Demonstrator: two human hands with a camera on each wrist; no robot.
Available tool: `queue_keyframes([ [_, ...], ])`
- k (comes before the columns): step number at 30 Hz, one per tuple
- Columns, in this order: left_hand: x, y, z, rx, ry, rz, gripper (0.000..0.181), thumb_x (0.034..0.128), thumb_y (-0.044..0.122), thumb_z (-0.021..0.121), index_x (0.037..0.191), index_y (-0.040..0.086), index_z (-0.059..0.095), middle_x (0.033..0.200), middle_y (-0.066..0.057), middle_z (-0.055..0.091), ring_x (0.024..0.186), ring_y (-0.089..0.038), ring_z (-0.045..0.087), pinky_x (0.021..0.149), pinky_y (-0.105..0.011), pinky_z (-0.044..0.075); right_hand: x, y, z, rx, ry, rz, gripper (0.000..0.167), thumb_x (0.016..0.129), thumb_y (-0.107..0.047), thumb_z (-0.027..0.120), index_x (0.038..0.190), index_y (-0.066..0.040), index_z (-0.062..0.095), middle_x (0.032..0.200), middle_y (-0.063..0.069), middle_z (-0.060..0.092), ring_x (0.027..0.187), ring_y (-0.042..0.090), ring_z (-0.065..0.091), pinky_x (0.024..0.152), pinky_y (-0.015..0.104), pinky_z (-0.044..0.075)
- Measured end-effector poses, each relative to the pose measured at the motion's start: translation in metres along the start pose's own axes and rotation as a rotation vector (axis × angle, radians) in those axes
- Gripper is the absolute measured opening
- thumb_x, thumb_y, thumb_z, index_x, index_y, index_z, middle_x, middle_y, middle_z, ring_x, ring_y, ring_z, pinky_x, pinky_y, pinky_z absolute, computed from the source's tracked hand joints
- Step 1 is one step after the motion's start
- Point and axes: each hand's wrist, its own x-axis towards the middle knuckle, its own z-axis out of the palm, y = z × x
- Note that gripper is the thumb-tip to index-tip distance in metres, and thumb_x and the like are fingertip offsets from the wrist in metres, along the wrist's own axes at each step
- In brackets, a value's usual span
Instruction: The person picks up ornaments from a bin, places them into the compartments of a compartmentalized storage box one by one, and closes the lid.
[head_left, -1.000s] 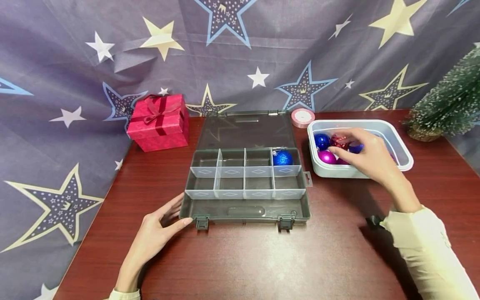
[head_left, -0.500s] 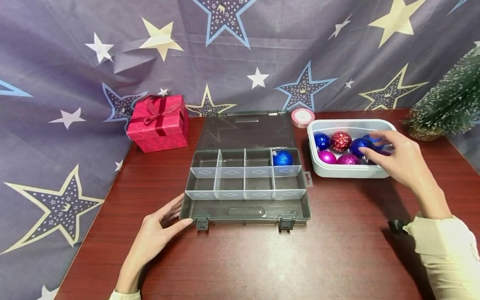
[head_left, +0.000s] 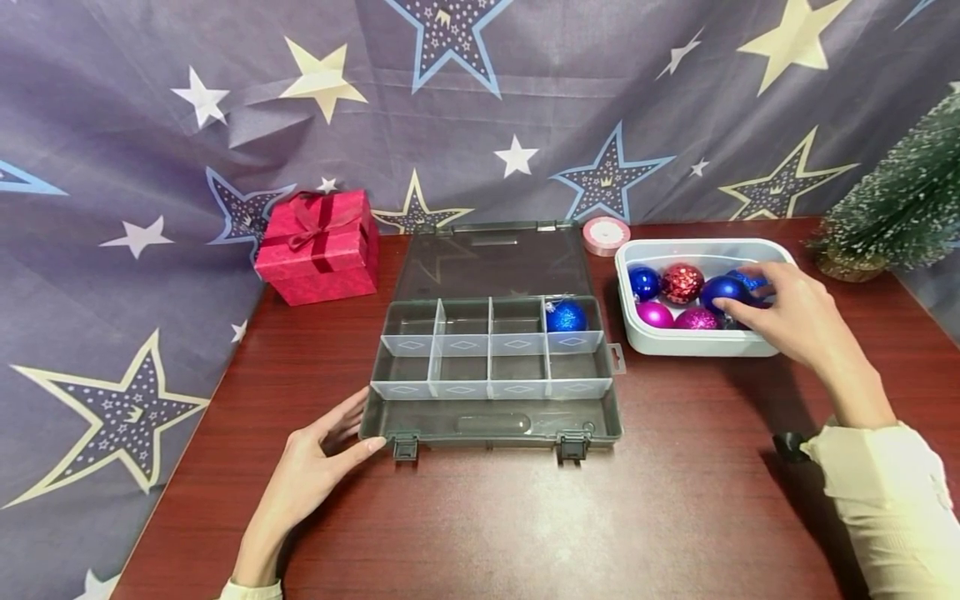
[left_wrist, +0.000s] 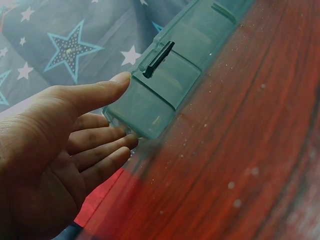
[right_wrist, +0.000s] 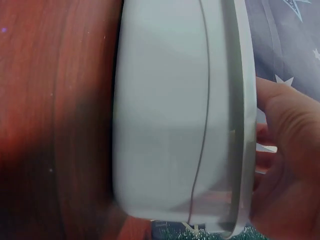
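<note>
In the head view, an organizer case (head_left: 495,411) of smoky plastic lies with its lid raised. A glittery blue Christmas ball (head_left: 567,317) sits in its back right compartment. My left hand (head_left: 303,467) rests at the case's front left corner, fingers extended and thumb at the edge; the left wrist view has the hand (left_wrist: 75,130) touching that corner. Over the white tub (head_left: 697,342), my right hand (head_left: 802,312) holds a shiny dark blue Christmas ball (head_left: 723,293) between thumb and fingers. The tub wall (right_wrist: 165,110) hides the fingertips in the right wrist view.
Blue, red (head_left: 682,284) and magenta (head_left: 655,315) balls lie in the tub. A pink ribbon roll (head_left: 606,237) stands behind, between case and tub. A red gift box (head_left: 318,250) is back left, a small frosted tree (head_left: 892,200) back right.
My right hand has moved right across the tub from the red ball to the dark blue ball and now holds it. The left hand and the case have stayed put.
</note>
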Motion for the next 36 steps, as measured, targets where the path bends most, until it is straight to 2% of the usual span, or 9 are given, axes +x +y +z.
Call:
queue_keyframes([
  [11, 0.000, 0.000, 0.000, 0.003, -0.001, -0.005, 0.063, 0.0907, 0.013, 0.083, 0.148, 0.013, 0.058, 0.135, -0.010, 0.067, 0.117, -0.020, 0.067, 0.095, -0.016, 0.052, 0.008, 0.006, 0.003, -0.047, -0.032, -0.024, 0.058, 0.092, -0.032, 0.080, 0.128, 0.008, 0.060, 0.117, 0.037, 0.061, 0.105, 0.056, 0.058, 0.085, 0.073, 0.041],
  [19, 0.000, 0.000, 0.000, 0.000, -0.001, -0.007, 0.063, 0.0908, 0.013, 0.083, 0.149, 0.014, 0.058, 0.135, -0.010, 0.066, 0.118, -0.020, 0.067, 0.095, -0.016, 0.052, 0.012, 0.008, 0.002, -0.071, -0.069, -0.030, 0.056, 0.094, -0.031, 0.077, 0.130, 0.008, 0.058, 0.118, 0.038, 0.061, 0.106, 0.061, 0.056, 0.084, 0.074, 0.041],
  [24, 0.000, -0.001, -0.001, -0.009, -0.004, -0.008, 0.063, 0.0908, 0.013, 0.083, 0.149, 0.014, 0.058, 0.136, -0.010, 0.066, 0.118, -0.020, 0.067, 0.096, -0.017, 0.052, 0.012, 0.008, 0.002, -0.072, -0.063, -0.039, 0.055, 0.094, -0.030, 0.077, 0.130, 0.007, 0.059, 0.117, 0.038, 0.062, 0.106, 0.062, 0.056, 0.083, 0.073, 0.041],
  [29, 0.000, -0.001, 0.000, -0.013, -0.005, -0.013, 0.063, 0.0906, 0.014, 0.083, 0.149, 0.015, 0.058, 0.135, -0.009, 0.066, 0.118, -0.019, 0.067, 0.096, -0.017, 0.052, 0.011, 0.005, 0.001, -0.055, -0.050, -0.028, 0.057, 0.093, -0.033, 0.078, 0.130, 0.006, 0.060, 0.119, 0.038, 0.062, 0.109, 0.061, 0.054, 0.088, 0.073, 0.040],
  [36, 0.000, -0.001, 0.000, -0.014, -0.001, -0.015, 0.063, 0.0904, 0.013, 0.083, 0.149, 0.015, 0.058, 0.135, -0.009, 0.066, 0.118, -0.020, 0.067, 0.096, -0.017, 0.052, 0.008, -0.008, -0.001, 0.012, 0.012, -0.031, 0.059, 0.091, -0.035, 0.081, 0.129, 0.005, 0.061, 0.119, 0.034, 0.063, 0.107, 0.052, 0.060, 0.089, 0.067, 0.044],
])
